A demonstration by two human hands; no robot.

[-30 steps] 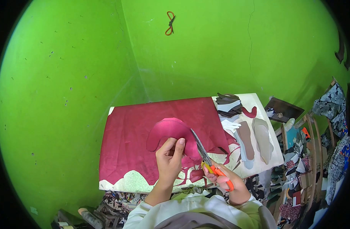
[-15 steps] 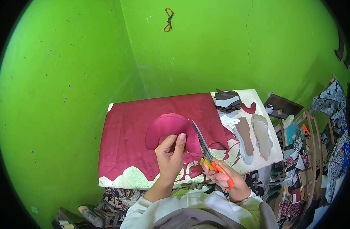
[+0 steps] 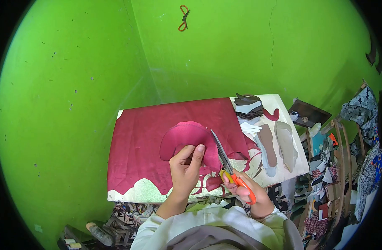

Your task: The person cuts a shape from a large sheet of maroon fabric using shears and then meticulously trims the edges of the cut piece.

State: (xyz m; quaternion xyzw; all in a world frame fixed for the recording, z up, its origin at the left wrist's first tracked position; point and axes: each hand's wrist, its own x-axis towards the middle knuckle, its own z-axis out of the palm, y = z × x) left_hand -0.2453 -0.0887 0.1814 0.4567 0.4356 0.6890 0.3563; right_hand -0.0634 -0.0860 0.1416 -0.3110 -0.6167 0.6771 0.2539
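Note:
My left hand pinches a curved dark-red piece of leather-like material between thumb and fingers, raised over the table. Wrapped in the fingers of my right hand is a pair of scissors with orange and yellow handles. Its blades point up and away from me, right along the right edge of the curved piece. Below both hands lies a large dark-red sheet with scalloped cut-outs along its near edge. Thin red offcuts are scattered beside the scissors.
On the pale tabletop at the right lie a stack of dark strips, a small red curved piece and brown and grey sole-shaped pieces. Orange-handled scissors hang on the green wall. Scraps pile up at the right.
The scissors and both hands keep nearly the same places, with the blades still at the piece's right edge. The whole view has shifted slightly.

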